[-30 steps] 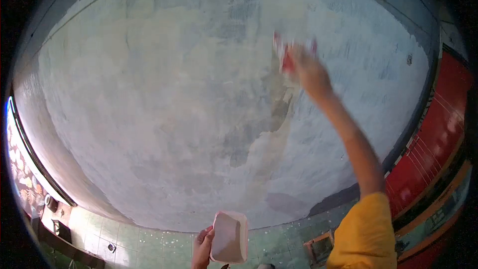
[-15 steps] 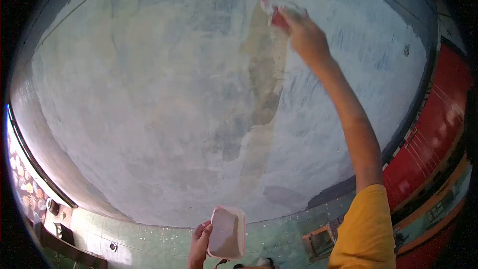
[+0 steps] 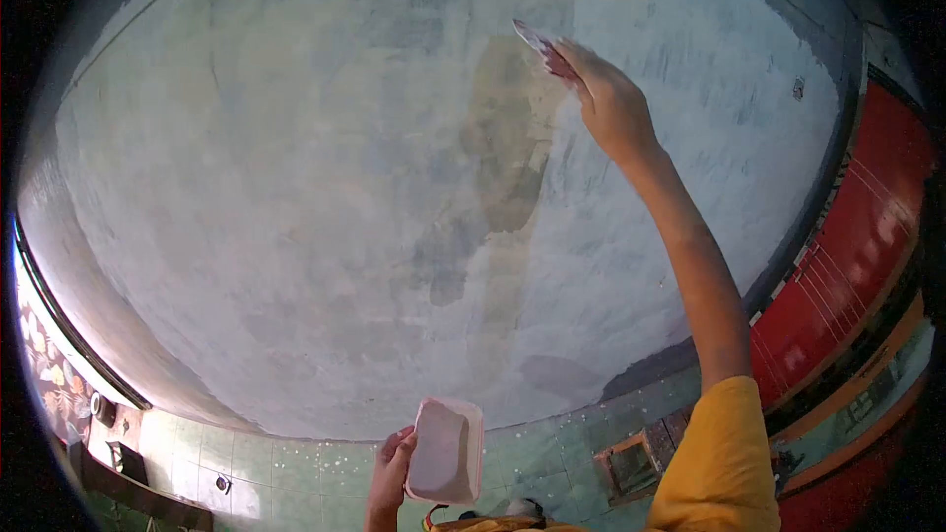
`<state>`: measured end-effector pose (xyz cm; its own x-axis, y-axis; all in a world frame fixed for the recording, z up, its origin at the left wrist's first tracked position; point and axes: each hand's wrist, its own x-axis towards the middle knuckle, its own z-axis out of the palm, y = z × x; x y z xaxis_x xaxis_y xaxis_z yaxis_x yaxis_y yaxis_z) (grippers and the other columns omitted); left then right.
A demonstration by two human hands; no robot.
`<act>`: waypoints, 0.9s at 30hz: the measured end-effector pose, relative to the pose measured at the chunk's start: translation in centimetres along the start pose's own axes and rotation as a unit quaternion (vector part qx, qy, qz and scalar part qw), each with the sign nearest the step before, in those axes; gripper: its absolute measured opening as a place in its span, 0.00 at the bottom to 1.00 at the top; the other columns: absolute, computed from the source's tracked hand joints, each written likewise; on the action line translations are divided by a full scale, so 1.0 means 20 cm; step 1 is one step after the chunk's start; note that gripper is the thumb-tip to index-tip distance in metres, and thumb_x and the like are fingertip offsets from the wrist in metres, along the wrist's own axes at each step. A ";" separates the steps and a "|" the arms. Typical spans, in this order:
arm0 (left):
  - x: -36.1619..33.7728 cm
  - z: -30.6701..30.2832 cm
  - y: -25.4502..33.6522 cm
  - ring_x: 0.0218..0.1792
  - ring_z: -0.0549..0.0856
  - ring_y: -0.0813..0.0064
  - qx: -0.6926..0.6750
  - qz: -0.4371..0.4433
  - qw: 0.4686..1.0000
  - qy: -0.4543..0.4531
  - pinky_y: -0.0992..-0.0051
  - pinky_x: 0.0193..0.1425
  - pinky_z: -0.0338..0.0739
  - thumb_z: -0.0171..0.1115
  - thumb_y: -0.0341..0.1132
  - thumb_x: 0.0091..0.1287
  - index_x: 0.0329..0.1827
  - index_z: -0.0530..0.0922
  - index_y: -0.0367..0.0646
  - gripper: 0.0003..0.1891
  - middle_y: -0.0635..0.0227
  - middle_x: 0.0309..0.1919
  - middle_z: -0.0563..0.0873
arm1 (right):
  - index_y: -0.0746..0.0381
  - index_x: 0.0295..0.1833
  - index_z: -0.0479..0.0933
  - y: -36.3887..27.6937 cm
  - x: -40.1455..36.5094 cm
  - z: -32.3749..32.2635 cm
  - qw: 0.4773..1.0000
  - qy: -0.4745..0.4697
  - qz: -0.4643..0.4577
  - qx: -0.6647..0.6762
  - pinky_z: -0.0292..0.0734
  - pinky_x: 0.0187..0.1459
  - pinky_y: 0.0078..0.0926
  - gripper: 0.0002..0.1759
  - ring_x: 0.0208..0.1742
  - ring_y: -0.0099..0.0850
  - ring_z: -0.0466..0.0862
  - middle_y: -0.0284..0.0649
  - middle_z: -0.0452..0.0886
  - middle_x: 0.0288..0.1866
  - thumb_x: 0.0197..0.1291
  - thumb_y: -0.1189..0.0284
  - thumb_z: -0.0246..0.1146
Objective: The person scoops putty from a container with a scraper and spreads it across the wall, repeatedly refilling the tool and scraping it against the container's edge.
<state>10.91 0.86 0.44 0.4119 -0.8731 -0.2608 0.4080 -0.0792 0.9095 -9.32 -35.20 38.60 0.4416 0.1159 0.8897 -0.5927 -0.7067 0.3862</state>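
Up near the top edge of the wall [image 3: 296, 187], our right hand [image 3: 619, 108] has its fingers clamped on the scraper [image 3: 550, 55], likely light and stiff, best held by its back. Our left hand [image 3: 390, 473] pinches 1 side of the light-looking tub [image 3: 439, 453].

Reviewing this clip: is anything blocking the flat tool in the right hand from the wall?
Nothing visible does. The right hand holds the flat tool up at the wall; whether they touch is unclear. The tray in the left hand sits well below.
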 end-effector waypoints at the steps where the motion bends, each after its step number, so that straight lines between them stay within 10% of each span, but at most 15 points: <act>1: 0.01 0.00 -0.02 0.53 0.83 0.74 0.002 -0.003 1.000 0.001 0.75 0.57 0.76 0.62 0.42 0.74 0.65 0.73 0.28 0.27 0.61 0.52 0.85 | 0.61 0.65 0.76 -0.01 0.00 0.04 1.000 -0.012 -0.008 -0.011 0.81 0.56 0.41 0.22 0.56 0.45 0.85 0.48 0.85 0.57 0.64 0.79 0.57; 10: -0.04 0.01 -0.03 0.54 0.82 0.74 -0.016 0.000 1.000 0.026 0.75 0.59 0.75 0.61 0.41 0.74 0.65 0.74 0.28 0.25 0.61 0.52 0.85 | 0.59 0.62 0.80 -0.31 -0.63 0.13 0.968 -0.220 0.030 0.113 0.83 0.54 0.37 0.22 0.54 0.44 0.87 0.49 0.86 0.53 0.63 0.81 0.57; 18: 0.01 -0.05 -0.07 0.54 0.82 0.74 0.001 0.014 0.999 0.028 0.75 0.58 0.75 0.62 0.38 0.73 0.65 0.75 0.30 0.24 0.62 0.52 0.85 | 0.56 0.59 0.79 0.00 0.21 0.22 0.994 0.097 -0.053 -0.012 0.83 0.52 0.41 0.17 0.49 0.44 0.87 0.39 0.86 0.54 0.66 0.76 0.55; 27: -0.03 -0.06 -0.07 0.53 0.82 0.75 -0.007 -0.010 0.998 0.058 0.75 0.58 0.76 0.62 0.37 0.73 0.64 0.76 0.31 0.22 0.62 0.52 0.85 | 0.60 0.61 0.81 -0.36 -0.84 0.22 0.988 -0.124 -0.021 0.089 0.84 0.52 0.35 0.24 0.52 0.39 0.88 0.45 0.88 0.52 0.58 0.84 0.60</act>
<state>11.05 2.03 -1.04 0.4957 -0.8094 -0.3148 0.4281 -0.0877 0.8995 -9.50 -35.13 19.76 0.6277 -0.0098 0.7784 -0.4511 -0.8195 0.3535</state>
